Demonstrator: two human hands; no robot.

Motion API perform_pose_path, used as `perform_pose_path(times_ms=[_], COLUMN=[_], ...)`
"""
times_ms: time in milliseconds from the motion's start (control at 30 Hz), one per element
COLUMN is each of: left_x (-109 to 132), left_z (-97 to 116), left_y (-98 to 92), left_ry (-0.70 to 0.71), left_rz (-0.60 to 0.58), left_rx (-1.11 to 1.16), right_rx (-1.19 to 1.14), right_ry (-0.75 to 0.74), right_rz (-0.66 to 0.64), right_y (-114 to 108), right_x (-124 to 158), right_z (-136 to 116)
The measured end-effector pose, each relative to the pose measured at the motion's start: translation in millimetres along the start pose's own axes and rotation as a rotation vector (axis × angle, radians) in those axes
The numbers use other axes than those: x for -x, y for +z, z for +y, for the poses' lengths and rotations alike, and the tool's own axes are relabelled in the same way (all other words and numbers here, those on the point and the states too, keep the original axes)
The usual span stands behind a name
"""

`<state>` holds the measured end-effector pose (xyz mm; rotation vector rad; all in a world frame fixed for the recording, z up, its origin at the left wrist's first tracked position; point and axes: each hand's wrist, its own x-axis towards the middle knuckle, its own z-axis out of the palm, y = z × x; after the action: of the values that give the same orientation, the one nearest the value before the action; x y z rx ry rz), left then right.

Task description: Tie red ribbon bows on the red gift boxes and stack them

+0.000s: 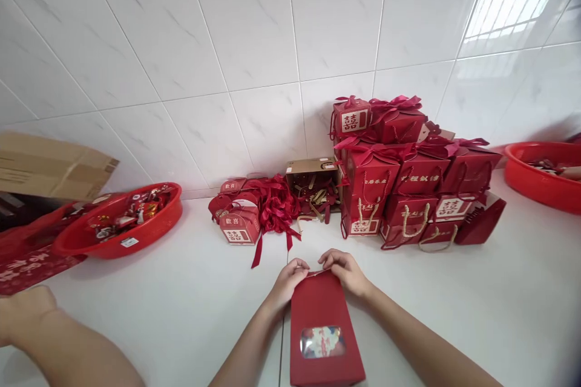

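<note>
Pinching the far edge of a red box [323, 308], the left hand [290, 278] and the right hand [345, 269] sit close together, nearly thumb to thumb. Each grip is closed on that edge, with the fingertips curled over it. The red box rests on the white tiled surface [190, 302] directly in front of the person, between the two forearms, with its long side running away from the camera. Whether it lies flat or is tipped up a little cannot be told. A clear window [322, 341] in its near half shows printed wrappers inside. Beyond the hands, against the tiled wall [254, 30], stands a stack of red gift boxes [399, 175] with rope handles and bows. Just left of the stack is an open cardboard box [312, 170] holding loose handles, then a heap of red ribbons [275, 205], and a small red box [239, 227] with a white label touching that heap. Well to the left is a red basin [136, 233] filled with wrapped sweets, with a brown carton [49, 166] behind it and a red bag [25, 254] beside it. A second red basin [540, 178] sits at the far right edge. Another person's forearm [68, 344] lies along the lower left corner, well apart from the red box, its fist closed.
</note>
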<state>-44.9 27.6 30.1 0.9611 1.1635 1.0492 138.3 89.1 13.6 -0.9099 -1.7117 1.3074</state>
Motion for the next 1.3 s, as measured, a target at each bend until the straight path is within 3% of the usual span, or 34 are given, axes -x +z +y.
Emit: perform_pose_path(times_ms=[133, 267, 433, 667, 800, 900, 1000, 1100, 1200, 1300], left_x=[-3, -1, 1, 0, 3, 5, 2, 0, 9, 34], left_z=[-2, -3, -2, -1, 2, 12, 33, 65, 102, 134], left_y=[-3.6, -3.7, -3.9, -4.7, -4.1, -2.0, 6.1, 21.7, 39.5, 51.6], left_ry=[-0.004, -0.015, -0.022, -0.013, 0.018, 0.129, 0.352, 0.520, 0.541, 0.470], left_rz=[-0.013, -0.036, -0.037, -0.048, -0.033, 0.040, 0.169, 0.179, 0.075, -0.022], left_rx=[0.008, -0.003, -0.017, -0.039, -0.061, -0.123, -0.297, -0.553, -0.813, -1.079], right_rx=[0.195, 0.423, 0.558, 0.391, 0.185, 0.062, -0.023, -0.108, -0.104, 0.031], right_ry=[0.031, 0.128, 0.188, 0.132, 0.043, -0.069, -0.145, -0.199, -0.318, -0.470], right_rz=[0.019, 0.042, -0.020, -0.011, 0.009, 0.078, 0.151, 0.191, 0.273, 0.393], right_y=[1, 27, 48, 21, -4, -27, -47, -59, -64, -72], right_x=[-48, -101, -125, -110, -88, -68, -50, -38, -34, -32], right_z=[-5, -2, 5, -5, -35, -65, -91, -109, -118, -121])
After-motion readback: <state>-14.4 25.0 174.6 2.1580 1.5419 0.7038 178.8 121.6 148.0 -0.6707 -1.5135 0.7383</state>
